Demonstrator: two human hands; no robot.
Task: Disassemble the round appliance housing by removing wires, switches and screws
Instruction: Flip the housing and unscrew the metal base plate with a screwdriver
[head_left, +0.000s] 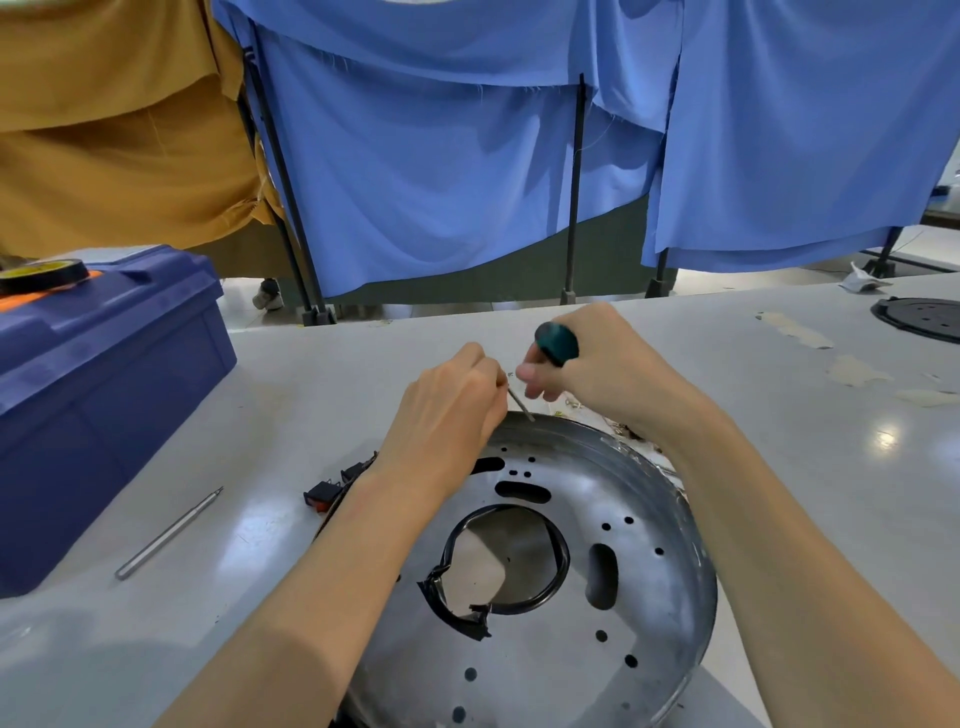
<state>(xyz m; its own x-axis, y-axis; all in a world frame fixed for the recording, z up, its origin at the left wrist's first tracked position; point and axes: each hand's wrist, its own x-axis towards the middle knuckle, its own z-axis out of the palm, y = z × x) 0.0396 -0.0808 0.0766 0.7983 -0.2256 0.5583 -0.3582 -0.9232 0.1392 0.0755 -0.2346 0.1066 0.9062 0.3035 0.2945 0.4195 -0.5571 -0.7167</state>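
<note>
The round metal housing (639, 587) lies on the white table, a shallow dish with slots, small holes and a black rubber ring (558, 564) around its centre opening. My right hand (597, 364) grips a screwdriver by its green handle (557, 343). The thin shaft (521, 405) slants down to the housing's far rim. My left hand (452, 410) pinches the shaft just above that rim. Black rocker switches (324, 493) with wires lie left of the housing, partly hidden under my left forearm.
A blue toolbox (104, 395) stands at the left with a roll of black tape (41, 274) on its lid. A loose metal driver bit (169, 532) lies on the table beside it. A black round plate (922, 318) sits far right. Blue and tan curtains hang behind.
</note>
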